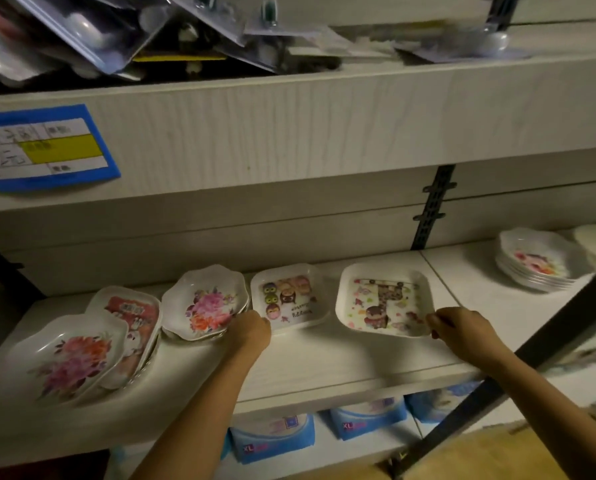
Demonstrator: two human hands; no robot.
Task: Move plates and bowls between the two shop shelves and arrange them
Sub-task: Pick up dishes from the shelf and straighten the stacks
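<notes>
Pinching the glossy square plate (pixel 385 299) is the right hand (pixel 463 328); the left hand (pixel 251 330) grips a scalloped floral bowl (pixel 203 303).

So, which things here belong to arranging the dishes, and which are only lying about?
Job: left hand holding the flower bowl stack; right hand pinching the square cartoon plate; owl plate; left plate pile; far bowl stack.
Lying about: blister packs above; blue shelf label; XL packs below.
</notes>
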